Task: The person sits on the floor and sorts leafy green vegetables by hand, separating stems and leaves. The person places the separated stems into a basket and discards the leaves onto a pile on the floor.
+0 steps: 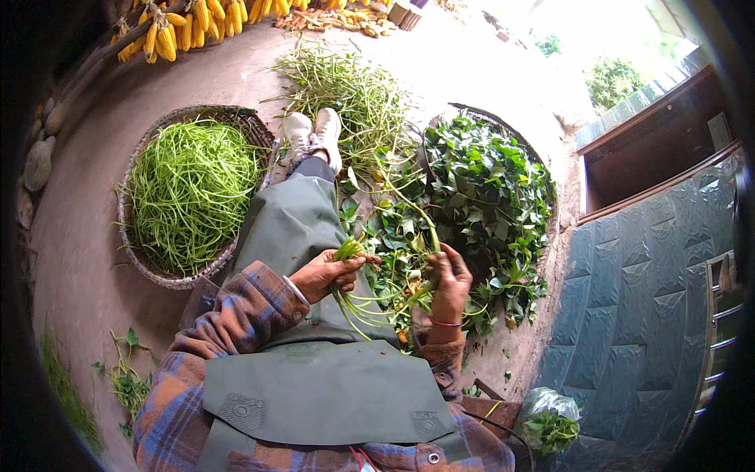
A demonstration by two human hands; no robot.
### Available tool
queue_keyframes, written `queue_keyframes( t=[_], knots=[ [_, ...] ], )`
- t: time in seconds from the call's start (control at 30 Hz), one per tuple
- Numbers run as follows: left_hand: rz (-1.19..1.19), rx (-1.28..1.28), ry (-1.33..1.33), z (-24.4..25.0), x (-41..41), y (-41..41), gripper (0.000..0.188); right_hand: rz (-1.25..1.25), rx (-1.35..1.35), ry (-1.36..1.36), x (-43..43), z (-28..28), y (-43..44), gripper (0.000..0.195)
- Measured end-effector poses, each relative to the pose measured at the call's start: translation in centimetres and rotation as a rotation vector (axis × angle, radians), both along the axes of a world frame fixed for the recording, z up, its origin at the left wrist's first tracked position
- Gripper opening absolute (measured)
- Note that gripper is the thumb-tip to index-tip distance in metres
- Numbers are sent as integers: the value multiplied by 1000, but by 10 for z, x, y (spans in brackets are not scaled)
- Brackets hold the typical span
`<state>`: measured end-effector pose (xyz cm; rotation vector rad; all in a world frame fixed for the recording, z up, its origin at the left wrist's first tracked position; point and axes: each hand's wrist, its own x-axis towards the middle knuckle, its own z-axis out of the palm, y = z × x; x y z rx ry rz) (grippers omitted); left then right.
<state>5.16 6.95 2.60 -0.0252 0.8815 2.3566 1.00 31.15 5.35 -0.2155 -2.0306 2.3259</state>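
Closed around a small bunch of green leaf stalks (349,249) is my left hand (328,274), above the grey apron (295,218) over my legs. Some long, thin stalks trail below that hand toward the right. My right hand (451,277) grips a thick green vine (422,213) that runs up and away toward the pile on the floor. Cut or loose leaves (392,233) lie on the ground behind and between my hands. Just beyond my right hand stands a basket heaped with dark green leaves (483,189).
On the left, a woven basket (125,233) holds a heap of thin green stalks (191,194). Stripped vines (354,94) lie by my shoes (327,133). Corn cobs (200,23) hang at the top left. A plastic bag of greens (551,419) sits lower right, by a blue panelled wall (625,330).
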Motion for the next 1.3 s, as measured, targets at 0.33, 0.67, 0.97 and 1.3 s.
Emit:
queue_keyframes(
  t=[0.33, 0.67, 0.97, 1.3],
  knots=[
    [78, -117, 70, -14, 3, 4, 38, 324, 525, 348, 12, -1, -54, 30],
    [-3, -176, 32, 1, 4, 0, 35, -34, 367, 163, -12, -53, -13, 18],
    [208, -410, 289, -17, -4, 17, 24, 206, -219, -75, -3, -18, -14, 49],
    [82, -449, 233, -27, -12, 61, 17, 212, 41, -24, 0, -38, -42, 28]
  ],
)
